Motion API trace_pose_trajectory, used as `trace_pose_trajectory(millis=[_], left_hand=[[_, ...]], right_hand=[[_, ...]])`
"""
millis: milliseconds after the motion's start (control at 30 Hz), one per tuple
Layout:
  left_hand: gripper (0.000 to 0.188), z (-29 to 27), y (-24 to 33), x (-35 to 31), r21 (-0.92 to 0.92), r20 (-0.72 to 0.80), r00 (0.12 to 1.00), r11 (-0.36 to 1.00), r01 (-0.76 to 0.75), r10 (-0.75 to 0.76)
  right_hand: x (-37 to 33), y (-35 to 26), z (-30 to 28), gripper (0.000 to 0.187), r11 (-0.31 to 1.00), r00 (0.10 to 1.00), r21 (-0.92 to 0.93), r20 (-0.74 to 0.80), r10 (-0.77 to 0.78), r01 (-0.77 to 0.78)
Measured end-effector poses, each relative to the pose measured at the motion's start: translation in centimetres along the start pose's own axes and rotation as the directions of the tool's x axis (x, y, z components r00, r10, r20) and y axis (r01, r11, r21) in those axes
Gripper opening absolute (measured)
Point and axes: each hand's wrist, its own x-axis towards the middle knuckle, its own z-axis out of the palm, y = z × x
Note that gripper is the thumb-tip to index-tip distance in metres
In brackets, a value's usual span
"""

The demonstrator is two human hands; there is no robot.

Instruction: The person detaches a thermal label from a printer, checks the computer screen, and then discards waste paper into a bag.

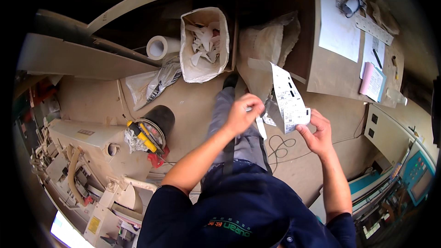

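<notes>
Right of the scrap sack [202,75], a label sheet [288,101] is held and a desk [328,71] placed; left, a roll [172,45].

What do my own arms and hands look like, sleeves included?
Your left hand and right hand are ungloved. Your forearms are bare, with no watch or bracelet visible at either wrist. The left sleeve and right sleeve are short and dark navy, ending near the elbows; no markings show on them.

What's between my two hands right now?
The head view shows a printed white sheet in the right hand, plus a narrow white strip by the left hand.
</notes>
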Motion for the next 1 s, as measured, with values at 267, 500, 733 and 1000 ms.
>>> trace_pose_trajectory(millis=[267,500,733,1000], left_hand=[[0.048,-14.6,-16.3,11.4,0.510,-0.438,0.878,0.751,0.419,-0.192],[0.094,-20.3,-24.6,23.0,0.675,-0.515,0.852,0.569,0.469,-0.090],[0.108,-22.5,-36.7,28.3,0.513,-0.546,0.813,0.686,0.516,-0.203],[0.028,-16.7,-41.5,22.5,0.919,-0.023,0.816,0.310,0.245,-0.578]], right_hand=[[12.0,5.5,-0.8,0.016,0.830,0.893,-0.362,0.323,-0.314,0.424],[14.1,9.5,-0.9,0.018,0.667,0.799,-0.467,0.486,-0.355,0.580],[13.1,9.6,-2.8,0.028,0.624,0.789,-0.563,0.595,-0.150,0.543],[13.3,9.5,-2.5,0.035,0.598,0.789,-0.585,0.598,-0.138,0.548]])
